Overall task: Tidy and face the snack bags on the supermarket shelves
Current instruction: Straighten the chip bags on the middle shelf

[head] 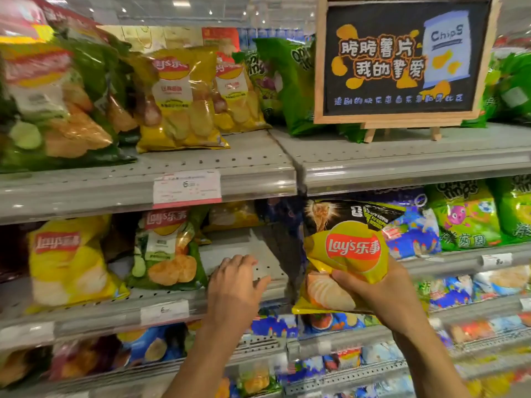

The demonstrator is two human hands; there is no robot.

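My right hand [376, 294] grips a yellow Lay's chip bag [344, 254] in front of the middle shelf, logo facing me, its lower half crumpled under my fingers. My left hand [235, 285] rests with relaxed fingers on the bare front edge of the middle shelf [258, 248], in a gap just right of a green Lay's bag [166, 254]. A yellow Lay's bag [69, 259] stands further left on the same shelf. Behind the held bag sits a black chip bag [344, 214].
The top shelf [258, 159] carries yellow Lay's bags [178, 99], green bags and a wooden-framed chalkboard sign [402, 58] on an easel. Blue and green snack bags [465, 219] fill the right of the middle shelf. Lower shelves hold several small bags. Price tags [186, 186] line the edges.
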